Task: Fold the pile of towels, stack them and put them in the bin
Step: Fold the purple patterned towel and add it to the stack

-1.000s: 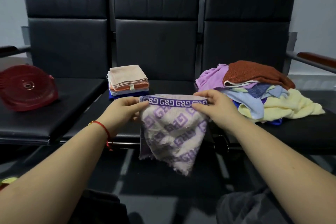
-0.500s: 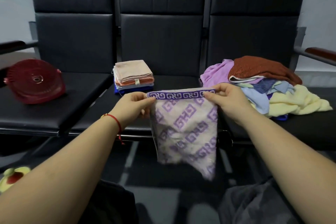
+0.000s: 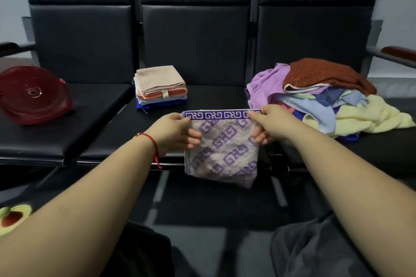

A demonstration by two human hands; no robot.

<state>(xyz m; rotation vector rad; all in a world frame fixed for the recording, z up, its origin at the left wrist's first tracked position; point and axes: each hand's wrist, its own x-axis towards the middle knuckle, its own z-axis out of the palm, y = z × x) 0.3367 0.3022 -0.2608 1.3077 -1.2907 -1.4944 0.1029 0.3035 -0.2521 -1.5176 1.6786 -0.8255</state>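
At the far left a dark red round bin lies tipped on the left seat of a row of black chairs. On the middle seat stands the stack of folded towels, with a peach one on top. In front of that seat the left hand pinches the upper left corner of a purple patterned towel, and the right hand pinches the upper right corner, so the towel hangs in the air already doubled. On the right seat lies the pile of unfolded towels, with a rust-brown one on top. I think the lower edge, which hangs uneven, may fold crooked if the corners are not matched; a crooked towel could make the stack lean.
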